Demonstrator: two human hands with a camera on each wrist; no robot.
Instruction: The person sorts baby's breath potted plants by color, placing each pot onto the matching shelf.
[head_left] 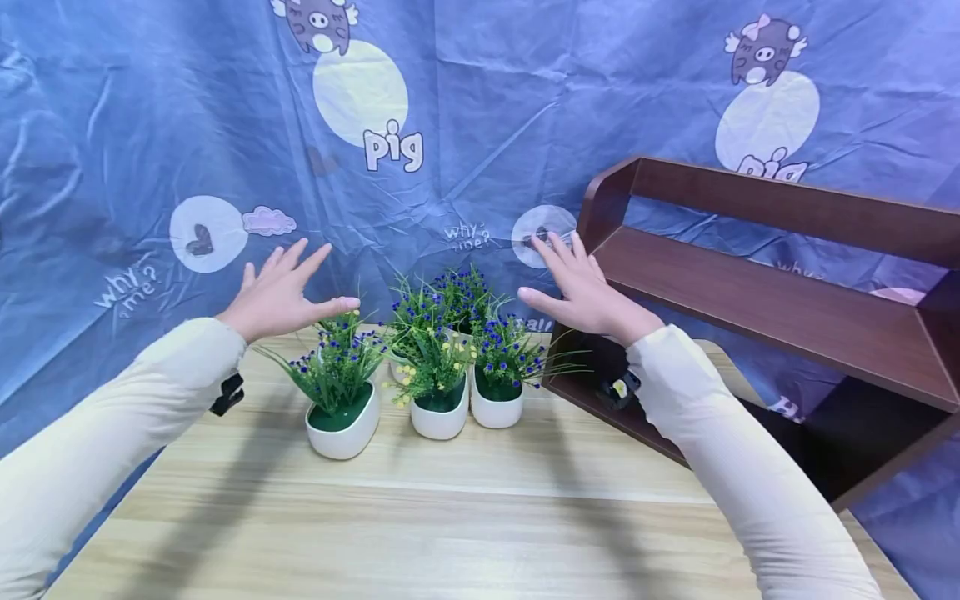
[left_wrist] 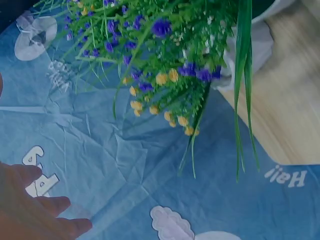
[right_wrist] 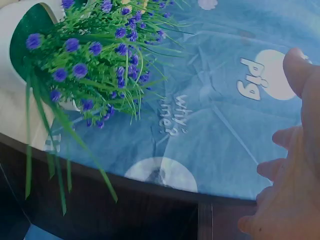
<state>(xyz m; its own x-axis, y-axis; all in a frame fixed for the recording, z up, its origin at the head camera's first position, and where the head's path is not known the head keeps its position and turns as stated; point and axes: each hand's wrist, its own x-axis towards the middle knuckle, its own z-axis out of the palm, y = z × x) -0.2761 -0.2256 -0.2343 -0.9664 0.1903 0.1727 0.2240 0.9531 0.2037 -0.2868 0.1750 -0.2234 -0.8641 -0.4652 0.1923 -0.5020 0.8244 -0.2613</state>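
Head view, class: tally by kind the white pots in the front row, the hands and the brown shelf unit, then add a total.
Front-row white pots: 3
Left hand and right hand: 2
Brown shelf unit: 1
Total: 6

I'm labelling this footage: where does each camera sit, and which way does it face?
Head: worn on the head, facing forward and down; shows plants, shelf, table, cloth, left hand, right hand and sleeves.
Left wrist: on that wrist, facing plants and cloth; some fingers show.
Right wrist: on that wrist, facing plants, cloth and shelf; part of the right hand shows.
Wrist views share plants and cloth.
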